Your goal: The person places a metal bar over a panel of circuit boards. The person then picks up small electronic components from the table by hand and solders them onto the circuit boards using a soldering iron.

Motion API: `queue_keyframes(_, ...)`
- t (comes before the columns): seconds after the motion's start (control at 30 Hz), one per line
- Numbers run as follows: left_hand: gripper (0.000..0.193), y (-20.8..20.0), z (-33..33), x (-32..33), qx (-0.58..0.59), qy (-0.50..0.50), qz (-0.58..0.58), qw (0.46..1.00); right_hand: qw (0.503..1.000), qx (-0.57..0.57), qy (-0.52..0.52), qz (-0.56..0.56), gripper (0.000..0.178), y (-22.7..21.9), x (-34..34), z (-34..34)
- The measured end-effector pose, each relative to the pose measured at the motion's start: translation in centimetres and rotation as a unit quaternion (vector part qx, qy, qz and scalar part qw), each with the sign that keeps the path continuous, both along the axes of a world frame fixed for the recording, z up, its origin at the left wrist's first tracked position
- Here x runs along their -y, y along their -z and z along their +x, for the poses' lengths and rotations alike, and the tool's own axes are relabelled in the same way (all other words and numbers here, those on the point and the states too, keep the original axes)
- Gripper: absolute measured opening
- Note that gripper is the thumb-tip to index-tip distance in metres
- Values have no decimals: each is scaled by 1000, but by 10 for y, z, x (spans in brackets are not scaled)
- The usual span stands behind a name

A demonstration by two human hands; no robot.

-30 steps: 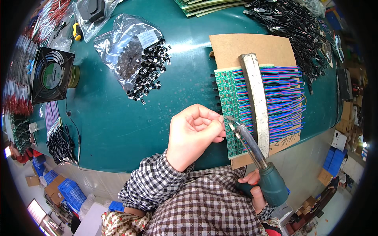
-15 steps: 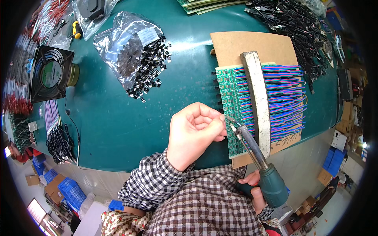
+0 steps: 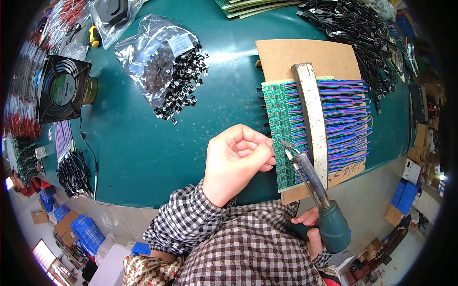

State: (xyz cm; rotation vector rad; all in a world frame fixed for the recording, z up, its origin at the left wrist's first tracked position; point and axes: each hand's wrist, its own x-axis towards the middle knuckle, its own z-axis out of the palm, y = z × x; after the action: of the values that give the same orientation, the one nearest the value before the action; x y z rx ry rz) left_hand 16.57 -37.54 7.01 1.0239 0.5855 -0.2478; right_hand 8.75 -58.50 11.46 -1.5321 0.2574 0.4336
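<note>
Head view — soldering iron (image 3: 316,183) over boards (image 3: 274,112); connectors (image 3: 187,76) in and beside clear bag (image 3: 147,55).

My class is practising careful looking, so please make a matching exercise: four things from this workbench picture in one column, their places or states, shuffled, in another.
Things
1. Soldering iron
2. Long pale bar
3. Fan
4. Plastic bag with a white label

Places or states
A. Set in a square black frame
B. Lying across rows of coloured wires
C. Small black parts heaped at its open end
D. Held in the right hand

Right pairs: 1-D, 2-B, 3-A, 4-C
</note>
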Motion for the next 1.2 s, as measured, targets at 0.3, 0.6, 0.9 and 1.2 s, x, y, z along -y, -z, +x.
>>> queue_keyframes(0.3,11,1,2,-1,2,2,-1,1000,1000,9,-23,2,38,0,-1,7)
queue_keyframes(0.6,29,-16,-6,-17,55,39,79,995,997,68,26,37,37,-3,-9,14)
queue_keyframes(0.9,18,-3,44,-80,112,50,715,688,996,21,-12,89,38,2,0,23)
queue_keyframes(1.2,12,-10,23,-58,159,32,726,668,992,36,4,123,36,4,1,23)
